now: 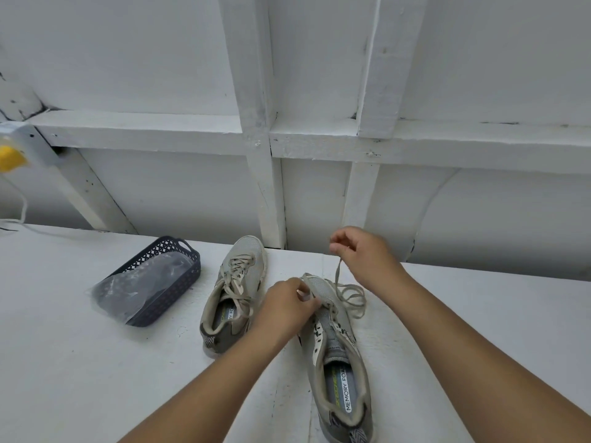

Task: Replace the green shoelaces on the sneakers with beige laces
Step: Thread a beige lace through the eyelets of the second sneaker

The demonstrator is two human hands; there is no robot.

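Observation:
Two grey sneakers lie on the white table. The left sneaker point(235, 297) is laced with a pale lace, its ends loose. The right sneaker point(339, 356) lies nearer me with most eyelets bare. My left hand point(287, 310) grips that shoe at the front of its tongue. My right hand point(364, 254) is raised above the toe and pinches a pale lace point(350, 295), which hangs down and loops on the table beside the toe.
A dark perforated basket point(187, 279) holding a clear plastic bag stands at the left of the table. A white framed wall rises right behind the table. A yellow object point(9, 159) and a white cord sit at the far left edge.

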